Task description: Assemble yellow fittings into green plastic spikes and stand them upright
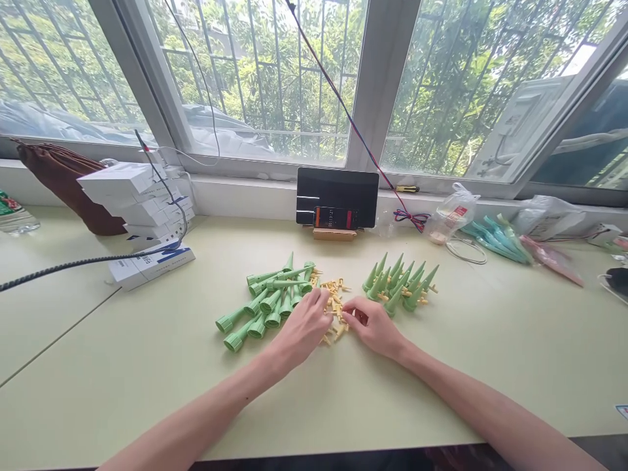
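Broad pale table (412, 405) beneath everything. Left hand (307, 324) over small yellow plastic pieces (339, 332), right hand (375, 327) at their edge; fingertips of both bent, cannot tell whether gripping. Green plastic cones: right group (393, 304) upright, several with yellow pieces attached; left pile (236, 339) mostly lying, none visibly fitted. White cardboard boxes' (152, 267) print illegible; black phone's (336, 217) digits blurred.

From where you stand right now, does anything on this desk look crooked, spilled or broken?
The stack of white boxes at the left looks askew: its layers jut out unevenly. The small yellow pieces lie scattered in a loose heap, but I see no spill or breakage.
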### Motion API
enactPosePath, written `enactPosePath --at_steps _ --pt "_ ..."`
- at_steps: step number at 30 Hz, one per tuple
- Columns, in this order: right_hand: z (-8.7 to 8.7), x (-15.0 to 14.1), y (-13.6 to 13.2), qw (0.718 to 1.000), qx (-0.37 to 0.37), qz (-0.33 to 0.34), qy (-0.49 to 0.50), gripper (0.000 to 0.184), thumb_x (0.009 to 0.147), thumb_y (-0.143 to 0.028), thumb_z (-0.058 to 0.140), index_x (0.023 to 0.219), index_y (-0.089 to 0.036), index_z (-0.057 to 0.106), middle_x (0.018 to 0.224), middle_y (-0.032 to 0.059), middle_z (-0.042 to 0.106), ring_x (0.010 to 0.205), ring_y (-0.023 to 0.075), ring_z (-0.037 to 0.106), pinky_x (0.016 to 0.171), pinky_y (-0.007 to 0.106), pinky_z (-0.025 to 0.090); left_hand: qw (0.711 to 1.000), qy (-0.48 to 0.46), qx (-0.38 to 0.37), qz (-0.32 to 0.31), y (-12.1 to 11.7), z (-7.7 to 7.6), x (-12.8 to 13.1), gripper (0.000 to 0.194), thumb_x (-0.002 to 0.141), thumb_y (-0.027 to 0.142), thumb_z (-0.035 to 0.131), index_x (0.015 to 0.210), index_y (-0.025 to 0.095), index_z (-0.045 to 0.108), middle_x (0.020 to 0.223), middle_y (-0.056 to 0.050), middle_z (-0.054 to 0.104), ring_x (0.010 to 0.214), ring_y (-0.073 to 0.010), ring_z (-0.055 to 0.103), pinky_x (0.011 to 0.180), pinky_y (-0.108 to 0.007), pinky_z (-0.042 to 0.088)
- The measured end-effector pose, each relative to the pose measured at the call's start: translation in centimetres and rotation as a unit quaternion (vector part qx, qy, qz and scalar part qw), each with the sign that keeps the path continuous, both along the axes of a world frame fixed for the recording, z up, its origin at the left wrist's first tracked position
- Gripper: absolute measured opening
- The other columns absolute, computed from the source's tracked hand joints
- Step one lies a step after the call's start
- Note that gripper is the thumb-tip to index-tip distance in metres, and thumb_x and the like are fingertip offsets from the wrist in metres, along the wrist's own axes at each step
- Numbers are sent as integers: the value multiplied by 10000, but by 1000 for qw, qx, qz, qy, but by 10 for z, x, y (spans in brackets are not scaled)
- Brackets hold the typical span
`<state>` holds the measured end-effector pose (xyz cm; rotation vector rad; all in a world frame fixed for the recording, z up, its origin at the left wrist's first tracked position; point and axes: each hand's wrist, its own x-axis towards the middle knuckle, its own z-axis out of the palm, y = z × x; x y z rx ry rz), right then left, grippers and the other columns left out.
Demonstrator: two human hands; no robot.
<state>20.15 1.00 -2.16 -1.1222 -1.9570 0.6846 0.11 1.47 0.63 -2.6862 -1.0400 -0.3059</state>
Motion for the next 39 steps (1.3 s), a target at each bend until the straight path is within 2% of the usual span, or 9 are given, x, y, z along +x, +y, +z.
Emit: enactPosePath --at_steps 6,13,19,24,30,36,39 --pt "2 0 0 1000 12 -2 0 122 928 -225 544 884 -180 649 785 25 642 605 128 506 578 262 430 999 -19 28 -36 2 -2 -1 248 807 -65 516 684 144 565 909 -96 497 897 -238 467 713 -346 459" --pt "1 0 0 1000 12 -1 6 147 938 -256 532 892 -183 652 792 29 644 591 126 491 563 265 423 997 -26 57 -51 4 -5 -2 322 700 -133 456 811 132 600 923 -106 504 875 -231 468 697 -327 489" --pt "-2 2 0 1000 3 -1 9 159 943 -282 538 900 -181 653 782 25 630 603 127 490 559 262 416 994 -63 61 -60 6 -11 -3 262 783 -92 448 790 137 574 889 -99 506 863 -222 444 739 -329 498" --pt "-1 2 0 1000 -1 -7 22 183 948 -328 539 920 -184 649 786 25 631 577 122 480 538 261 418 987 -128 56 -80 6 -9 -2 219 861 -35 445 826 144 564 839 -79 520 810 -203 424 725 -310 482" --pt "1 3 -3 999 -5 4 45 188 951 -348 543 1001 -196 642 832 34 650 544 110 466 511 259 423 962 -239 34 -128 3 -8 1 173 939 49 446 914 166 571 808 -47 592 742 -172 427 704 -289 467" --pt "3 3 -6 997 14 44 60 264 968 -354 532 1165 -222 648 983 71 668 644 129 560 555 263 486 946 -290 9 -148 -1 -10 4 179 963 82 436 933 177 584 836 -47 664 705 -155 469 677 -290 457" --pt "3 3 -6 996 15 61 65 258 981 -348 512 1145 -226 669 971 71 673 666 136 591 555 260 491 940 -305 -3 -153 -2 -11 4 191 961 72 433 958 180 591 841 -49 675 709 -155 472 667 -287 456"
